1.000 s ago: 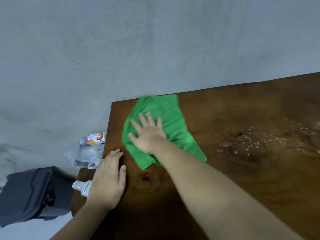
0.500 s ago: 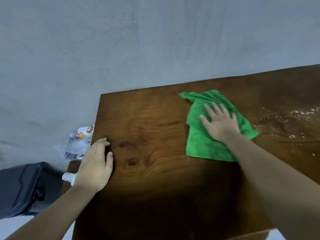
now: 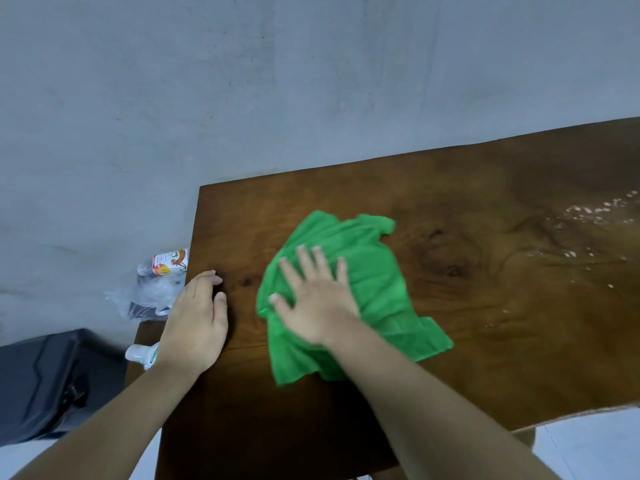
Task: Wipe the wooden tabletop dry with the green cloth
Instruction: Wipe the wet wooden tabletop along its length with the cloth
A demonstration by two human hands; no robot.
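The green cloth (image 3: 375, 282) lies crumpled and spread on the dark wooden tabletop (image 3: 485, 341), left of its middle. My right hand (image 3: 313, 299) presses flat on the cloth's left part, fingers spread and pointing away from me. My left hand (image 3: 195, 320) rests palm down on the table's left edge, holding nothing. White droplets (image 3: 595, 216) speckle the wood at the far right.
Beyond the table's left edge lie a clear plastic bag with a labelled bottle (image 3: 166, 271) and a small white bottle (image 3: 140, 355). A dark grey bin (image 3: 45, 382) stands lower left. A grey wall (image 3: 277, 81) runs behind the table.
My right hand has swept the cloth from the left corner out to the right and now back toward the left. My left hand has stayed on the left edge.
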